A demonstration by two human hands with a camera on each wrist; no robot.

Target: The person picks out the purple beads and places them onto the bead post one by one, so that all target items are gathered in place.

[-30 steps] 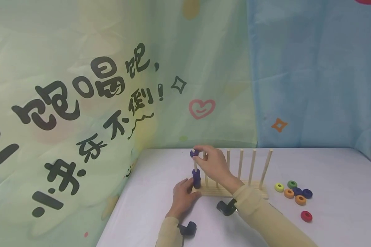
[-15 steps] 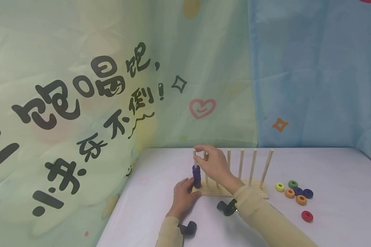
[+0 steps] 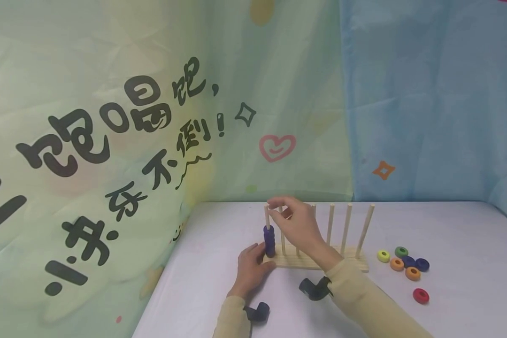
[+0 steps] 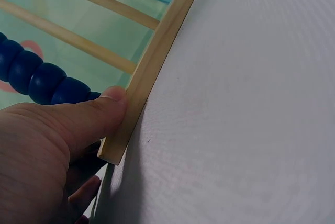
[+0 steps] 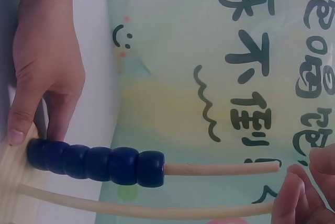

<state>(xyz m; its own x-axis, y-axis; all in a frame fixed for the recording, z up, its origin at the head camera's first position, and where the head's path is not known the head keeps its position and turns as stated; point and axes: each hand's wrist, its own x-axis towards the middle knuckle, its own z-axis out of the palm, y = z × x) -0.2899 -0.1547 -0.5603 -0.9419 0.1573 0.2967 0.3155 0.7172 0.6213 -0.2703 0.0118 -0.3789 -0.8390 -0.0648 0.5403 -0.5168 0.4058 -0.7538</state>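
Right hand (image 3: 300,224): thumb and index finger curved toward each other with a narrow gap, holding nothing, beside the upper end of the leftmost peg (image 3: 267,218) (contact with the peg cannot be determined). Left hand (image 3: 251,267): grips the left end of the wooden base (image 3: 289,261), thumb pressed along its edge.

The leftmost peg stands upright in the base and carries a stack of blue-purple rings (image 3: 269,241). The stack is seated at the lower end; the upper part of the peg projects above it. Further pegs (image 3: 346,228) stand in a row to the right.

The base rests on the bench (image 3: 186,291). Loose rings lie right of the base: one yellow (image 3: 383,256), one green (image 3: 401,252), two orange (image 3: 412,273) and two blue (image 3: 422,265), grouped together. One red ring (image 3: 421,295) lies nearer the person, apart from the group.
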